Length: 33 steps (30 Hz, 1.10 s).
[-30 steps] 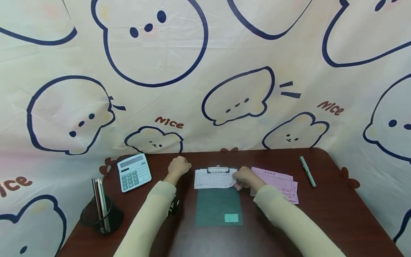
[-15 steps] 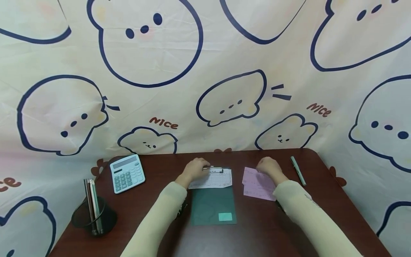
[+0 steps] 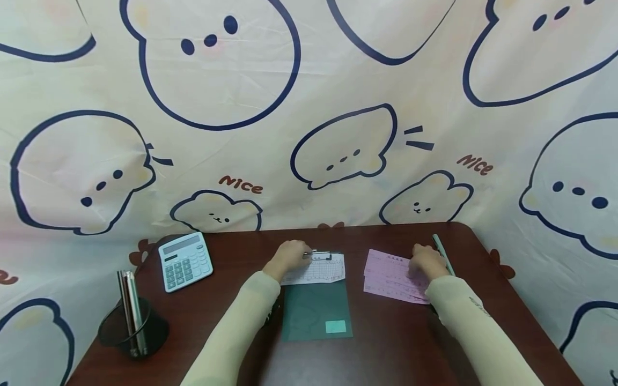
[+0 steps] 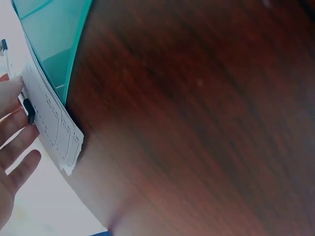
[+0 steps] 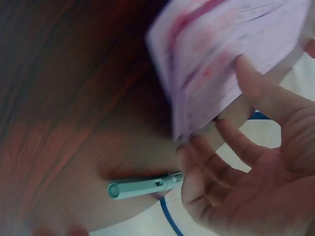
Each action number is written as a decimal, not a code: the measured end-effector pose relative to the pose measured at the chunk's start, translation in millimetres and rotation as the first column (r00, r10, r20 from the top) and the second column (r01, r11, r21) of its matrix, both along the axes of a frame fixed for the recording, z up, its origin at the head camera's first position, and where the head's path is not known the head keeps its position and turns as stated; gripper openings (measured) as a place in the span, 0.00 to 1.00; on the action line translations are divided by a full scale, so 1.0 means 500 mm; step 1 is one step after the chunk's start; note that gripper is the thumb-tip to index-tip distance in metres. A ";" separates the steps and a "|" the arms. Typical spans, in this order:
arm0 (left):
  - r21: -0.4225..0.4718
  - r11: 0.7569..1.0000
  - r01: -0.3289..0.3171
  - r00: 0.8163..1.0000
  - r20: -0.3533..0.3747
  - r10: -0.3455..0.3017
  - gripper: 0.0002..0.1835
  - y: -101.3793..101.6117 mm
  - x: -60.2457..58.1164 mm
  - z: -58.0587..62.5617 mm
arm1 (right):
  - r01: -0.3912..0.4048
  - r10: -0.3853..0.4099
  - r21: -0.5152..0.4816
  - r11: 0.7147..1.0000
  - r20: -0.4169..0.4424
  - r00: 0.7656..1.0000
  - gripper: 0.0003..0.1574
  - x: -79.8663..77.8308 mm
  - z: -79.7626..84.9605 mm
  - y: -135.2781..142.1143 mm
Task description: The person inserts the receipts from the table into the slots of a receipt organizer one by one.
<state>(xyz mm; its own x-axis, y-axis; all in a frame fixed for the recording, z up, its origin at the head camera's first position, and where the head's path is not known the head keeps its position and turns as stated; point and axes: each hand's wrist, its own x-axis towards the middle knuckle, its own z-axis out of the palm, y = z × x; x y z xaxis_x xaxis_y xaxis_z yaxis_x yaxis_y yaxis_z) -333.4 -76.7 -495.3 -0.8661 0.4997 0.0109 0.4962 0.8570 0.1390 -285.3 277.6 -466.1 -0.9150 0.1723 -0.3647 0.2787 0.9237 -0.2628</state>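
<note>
My left hand point(image 3: 289, 256) is at the left end of the metal clip point(image 3: 321, 253) on a dark green clipboard point(image 3: 316, 313). In the left wrist view, its thumb point(image 4: 11, 91) lies over the white printed forms point(image 4: 51, 120) beside the clip, with other fingers past the top edge. My right hand point(image 3: 427, 261) is over the right edge of overlapping pink printed slips point(image 3: 386, 273). In the right wrist view its thumb tip is over the slips, while the loosely bent fingers point(image 5: 204, 157) stay by their edge. A light green pen point(image 3: 441, 252) lies close beside this hand.
A light blue calculator point(image 3: 185, 261) stands on the brown table point(image 3: 381, 343) at the back left. Nearer, at the left edge, is a black mesh cup point(image 3: 156, 329) holding several pencils. A patterned cloth point(image 3: 338, 86) hangs behind the table.
The left hand has come from beside the clipboard to its clip. The right hand has left the white forms' right edge and moved right, across the pink slips to their right edge.
</note>
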 end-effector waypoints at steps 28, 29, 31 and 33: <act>-0.022 0.998 0.052 0.999 0.013 -0.051 0.04 0.004 -0.017 0.014 | -0.201 0.034 -0.333 0.921 -0.444 0.895 0.18 -0.036 0.046 -0.013; -0.022 0.998 0.056 0.998 0.015 -0.056 0.04 0.005 -0.018 0.016 | -0.199 0.013 -0.355 0.913 -0.461 0.887 0.18 -0.038 0.049 -0.019; -0.027 0.997 0.065 0.998 0.022 -0.065 0.04 0.006 -0.020 0.019 | -0.203 -0.020 -0.413 0.888 -0.474 0.881 0.15 -0.038 0.052 -0.032; -0.040 0.997 0.069 0.997 0.031 -0.068 0.04 0.007 -0.022 0.019 | -0.219 -0.031 -0.474 0.853 -0.466 0.884 0.14 -0.037 0.054 -0.048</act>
